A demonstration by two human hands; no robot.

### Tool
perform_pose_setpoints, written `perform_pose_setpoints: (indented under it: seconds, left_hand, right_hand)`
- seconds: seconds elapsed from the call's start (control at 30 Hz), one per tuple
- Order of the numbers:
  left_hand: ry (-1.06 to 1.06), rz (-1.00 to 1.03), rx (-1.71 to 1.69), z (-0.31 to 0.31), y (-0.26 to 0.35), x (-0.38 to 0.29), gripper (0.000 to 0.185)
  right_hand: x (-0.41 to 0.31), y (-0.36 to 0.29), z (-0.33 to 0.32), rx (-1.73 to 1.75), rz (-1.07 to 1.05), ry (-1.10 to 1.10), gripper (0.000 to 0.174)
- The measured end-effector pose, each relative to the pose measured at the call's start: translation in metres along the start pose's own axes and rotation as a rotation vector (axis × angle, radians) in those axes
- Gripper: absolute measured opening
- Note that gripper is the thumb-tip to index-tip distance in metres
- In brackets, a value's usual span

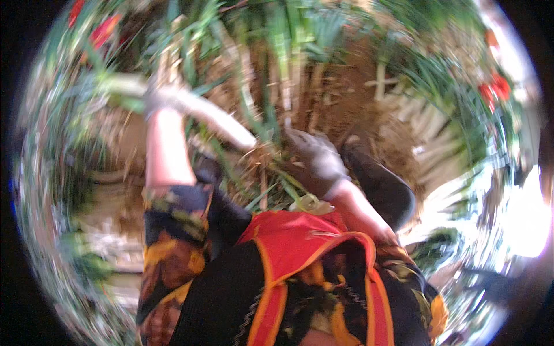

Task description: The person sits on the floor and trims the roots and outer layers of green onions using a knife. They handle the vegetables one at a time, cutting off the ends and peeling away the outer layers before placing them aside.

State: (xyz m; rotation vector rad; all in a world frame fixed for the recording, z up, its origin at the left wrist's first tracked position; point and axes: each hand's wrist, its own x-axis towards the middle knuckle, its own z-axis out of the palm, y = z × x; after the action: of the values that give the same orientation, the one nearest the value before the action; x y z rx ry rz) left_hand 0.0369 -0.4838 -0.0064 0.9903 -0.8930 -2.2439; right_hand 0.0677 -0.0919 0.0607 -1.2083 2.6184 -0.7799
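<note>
My left hand [162, 95], in a greyish glove, is closed around a thick leek [216, 121]. Its white shank slants down to the right, its root end near the middle, and green leaves stick out on the left. My right hand [318, 158], also gloved, is low over the ground beside the leek's root end. Motion blur and the angle hide its fingertips, and I cannot tell whether it holds anything. Peeled leaves and stalks [262, 168] lie between my hands, in front of my red apron [298, 244].
Leeks with green tops [285, 56] lie on brown soil [346, 93] ahead. More leeks [433, 129] are piled at the right, with red things [495, 91] beyond them. My dark-clad knee or boot [381, 186] is beside my right hand.
</note>
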Motion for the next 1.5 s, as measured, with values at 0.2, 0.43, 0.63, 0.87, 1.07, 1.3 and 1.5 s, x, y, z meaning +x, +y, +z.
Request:
perform_pose_setpoints:
  seconds: [0.2, 0.43, 0.63, 0.87, 1.07, 1.3, 1.5]
  left_hand:
    - [0.214, 0.073, 0.039, 0.075, -0.013, -0.074, 0.043]
    - [-0.307, 0.322, 0.208, 0.184, -0.032, -0.170, 0.037]
    - [-1.050, 0.291, 1.024, 0.312, -0.107, -0.201, 0.010]
    - [-1.708, 0.640, 1.752, 0.215, -0.160, -0.223, 0.036]
    - [-1.603, 0.260, 1.872, 0.154, -0.151, -0.197, 0.045]
    - [-1.695, 0.280, 2.006, 0.127, -0.139, -0.191, 0.046]
    - [-1.577, 0.377, 1.825, 0.108, -0.103, -0.182, 0.048]
  right_hand:
    - [0.091, -0.022, 0.040, 0.425, 0.098, -0.113, 0.048]
    - [0.045, 0.018, 0.029, 1.139, 0.215, 0.248, 0.030]
    - [0.038, 0.146, -0.084, 0.909, 0.358, 0.850, 0.025]
    - [0.017, 0.411, -0.125, 1.223, 0.669, 1.320, 0.042]
    - [0.012, 0.413, -0.029, 0.151, 1.117, 0.342, 0.048]
    - [0.112, 0.306, 0.141, 0.611, 0.881, 0.013, 0.052]
    - [0.167, 0.253, 0.201, 0.417, 0.974, -0.204, 0.050]
